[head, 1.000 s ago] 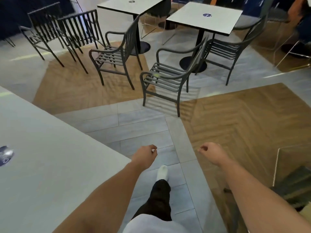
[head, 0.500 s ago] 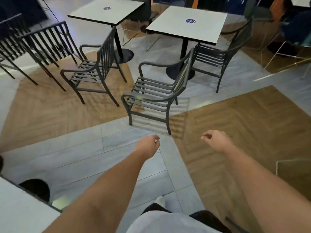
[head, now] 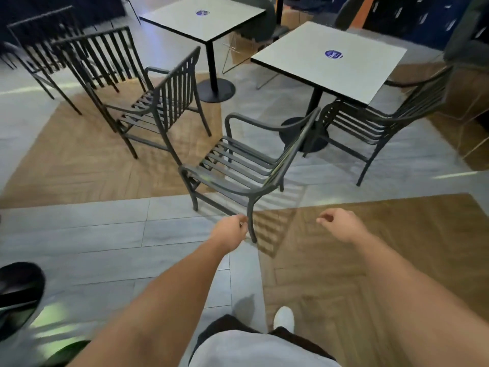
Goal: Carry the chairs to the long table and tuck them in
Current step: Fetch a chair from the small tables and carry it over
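Approach step, as judged: both arms reach toward the nearest chair (head: 238,165), which stands on the floor just beyond the hands, untouched. The left hand (head: 229,229) and the right hand (head: 341,224) are loosely curled and hold nothing. The next move calls for gripping armrest or backrest and lifting. No containers appear. The long table is out of view.
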A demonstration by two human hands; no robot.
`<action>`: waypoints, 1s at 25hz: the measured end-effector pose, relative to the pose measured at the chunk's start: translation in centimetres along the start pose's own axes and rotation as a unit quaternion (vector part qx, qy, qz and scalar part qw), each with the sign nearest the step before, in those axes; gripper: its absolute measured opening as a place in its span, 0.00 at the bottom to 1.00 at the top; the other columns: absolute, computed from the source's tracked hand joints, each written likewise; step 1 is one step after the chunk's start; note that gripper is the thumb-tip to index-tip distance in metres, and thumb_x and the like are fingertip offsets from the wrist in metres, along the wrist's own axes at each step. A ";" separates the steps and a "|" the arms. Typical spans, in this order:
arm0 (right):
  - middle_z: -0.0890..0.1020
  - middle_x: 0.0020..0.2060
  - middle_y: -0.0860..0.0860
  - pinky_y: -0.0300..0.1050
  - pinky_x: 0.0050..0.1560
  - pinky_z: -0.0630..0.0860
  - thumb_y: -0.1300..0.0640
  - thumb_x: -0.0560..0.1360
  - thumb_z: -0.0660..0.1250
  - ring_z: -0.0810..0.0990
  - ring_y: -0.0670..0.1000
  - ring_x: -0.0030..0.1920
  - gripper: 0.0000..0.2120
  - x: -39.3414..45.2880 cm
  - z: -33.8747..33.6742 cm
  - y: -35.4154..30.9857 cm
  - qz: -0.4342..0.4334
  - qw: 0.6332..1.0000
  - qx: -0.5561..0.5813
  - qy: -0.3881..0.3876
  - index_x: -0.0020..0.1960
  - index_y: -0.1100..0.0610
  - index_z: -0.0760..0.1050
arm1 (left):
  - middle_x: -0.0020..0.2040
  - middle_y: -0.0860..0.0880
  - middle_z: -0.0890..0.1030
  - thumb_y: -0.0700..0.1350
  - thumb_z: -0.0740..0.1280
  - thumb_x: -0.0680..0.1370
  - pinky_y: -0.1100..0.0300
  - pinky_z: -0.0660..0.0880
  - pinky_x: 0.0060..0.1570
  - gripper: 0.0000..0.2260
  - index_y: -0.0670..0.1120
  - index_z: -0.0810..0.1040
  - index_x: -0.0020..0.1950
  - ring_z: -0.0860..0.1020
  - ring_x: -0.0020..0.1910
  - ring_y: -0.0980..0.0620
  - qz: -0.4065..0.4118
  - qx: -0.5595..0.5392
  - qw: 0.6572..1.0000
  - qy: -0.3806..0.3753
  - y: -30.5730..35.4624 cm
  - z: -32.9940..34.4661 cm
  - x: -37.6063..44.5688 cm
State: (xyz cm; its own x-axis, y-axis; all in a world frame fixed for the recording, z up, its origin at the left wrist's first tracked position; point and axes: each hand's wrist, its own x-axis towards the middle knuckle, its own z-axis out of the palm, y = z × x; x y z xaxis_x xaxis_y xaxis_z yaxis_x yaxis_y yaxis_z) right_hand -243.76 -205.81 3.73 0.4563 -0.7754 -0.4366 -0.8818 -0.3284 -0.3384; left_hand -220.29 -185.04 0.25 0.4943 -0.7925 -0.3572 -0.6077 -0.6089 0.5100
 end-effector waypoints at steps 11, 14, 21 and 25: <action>0.83 0.57 0.52 0.51 0.60 0.75 0.46 0.80 0.67 0.78 0.56 0.60 0.16 18.2 -8.8 -1.2 -0.059 0.997 -0.027 -0.036 0.64 0.54 0.79 | 0.41 0.51 0.83 0.49 0.58 0.85 0.54 0.80 0.42 0.14 0.51 0.81 0.64 0.81 0.37 0.52 -0.045 -0.077 0.995 0.040 6.5 -0.7 13.6; 0.83 0.59 0.53 0.52 0.62 0.74 0.48 0.81 0.66 0.77 0.57 0.62 0.18 22.0 -10.1 -3.4 -0.069 0.997 -0.031 -0.024 0.66 0.55 0.78 | 0.44 0.48 0.85 0.48 0.58 0.85 0.51 0.81 0.45 0.14 0.50 0.81 0.63 0.82 0.40 0.49 -0.036 -0.087 0.995 0.033 6.6 -2.0 17.9; 0.82 0.58 0.51 0.54 0.63 0.74 0.47 0.81 0.66 0.76 0.56 0.62 0.18 28.2 -12.5 -7.1 -0.088 0.993 -0.067 -0.047 0.69 0.53 0.76 | 0.55 0.48 0.85 0.50 0.59 0.85 0.52 0.80 0.56 0.15 0.50 0.81 0.65 0.82 0.50 0.49 -0.047 -0.097 0.994 0.005 7.1 -4.1 23.6; 0.81 0.60 0.52 0.53 0.63 0.75 0.49 0.80 0.66 0.78 0.56 0.62 0.18 31.6 -13.1 -8.7 -0.113 0.987 -0.102 -0.051 0.68 0.51 0.76 | 0.52 0.49 0.84 0.50 0.58 0.85 0.56 0.78 0.50 0.14 0.49 0.80 0.64 0.81 0.48 0.50 -0.051 -0.098 0.994 0.000 7.8 -4.0 25.3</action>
State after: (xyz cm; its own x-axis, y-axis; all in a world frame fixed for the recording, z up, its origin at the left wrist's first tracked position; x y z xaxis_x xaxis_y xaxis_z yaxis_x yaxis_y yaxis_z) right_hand -223.22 -234.49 3.81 0.6452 -0.6140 -0.4547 -0.7564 -0.5972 -0.2668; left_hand -210.03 -209.68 -1.69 0.5473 -0.7267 -0.4153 -0.4219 -0.6680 0.6130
